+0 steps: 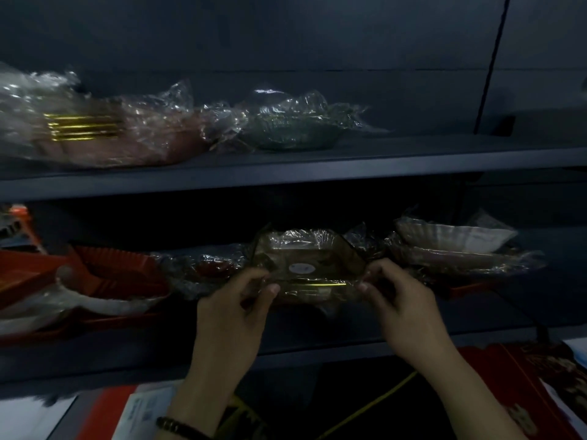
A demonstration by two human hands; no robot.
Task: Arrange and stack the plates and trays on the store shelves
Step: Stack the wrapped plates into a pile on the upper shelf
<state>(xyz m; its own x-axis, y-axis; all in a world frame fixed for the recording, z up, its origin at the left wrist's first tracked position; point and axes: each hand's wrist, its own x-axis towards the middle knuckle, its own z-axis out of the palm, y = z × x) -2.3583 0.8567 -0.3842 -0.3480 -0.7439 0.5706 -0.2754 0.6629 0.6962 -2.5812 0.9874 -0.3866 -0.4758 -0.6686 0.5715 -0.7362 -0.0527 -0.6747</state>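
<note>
A square smoky-brown tray [309, 265], wrapped in clear plastic and edged with a gold line, is held at the front of the lower shelf [333, 347]. My left hand [233, 308] grips its left corner and my right hand [401, 301] grips its right corner. A white round sticker shows in the tray's middle. On the upper shelf [286, 176] lie a wrapped stack of pinkish trays with gold rims [104, 134] and a wrapped green plate [295, 131].
The lower shelf also holds red ribbed trays [117, 268] at left, a white dish [95, 301], a wrapped dark item [209, 265] and wrapped whitish and brown plates [454, 246] at right. Below the shelf are red boxes [521, 385], papers and a yellow cord [378, 404].
</note>
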